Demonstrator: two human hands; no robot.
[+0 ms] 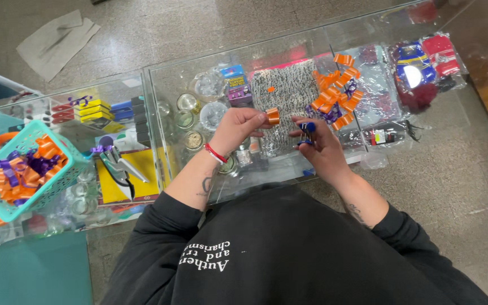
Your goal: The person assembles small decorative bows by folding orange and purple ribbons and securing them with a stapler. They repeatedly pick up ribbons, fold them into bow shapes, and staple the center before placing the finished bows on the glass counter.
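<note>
Left hand (pixel 237 127) pinched orange ribbon loop (pixel 273 116) above desk (pixel 165 85) middle. Right hand (pixel 318 146) gripped purple ribbon (pixel 306 131) just beside. Finished bows (pixel 334 90) lay toward far edge, basket (pixel 57 169) near left edge. Risk: loop likely springs open if pinch slackened; ribbon slippery.

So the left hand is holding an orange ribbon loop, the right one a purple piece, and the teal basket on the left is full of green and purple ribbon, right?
Not quite. The head view shows the basket holds orange and purple ribbon, not green. The rest stands: the left hand pinches an orange loop, and the right hand holds a purple piece.
</note>
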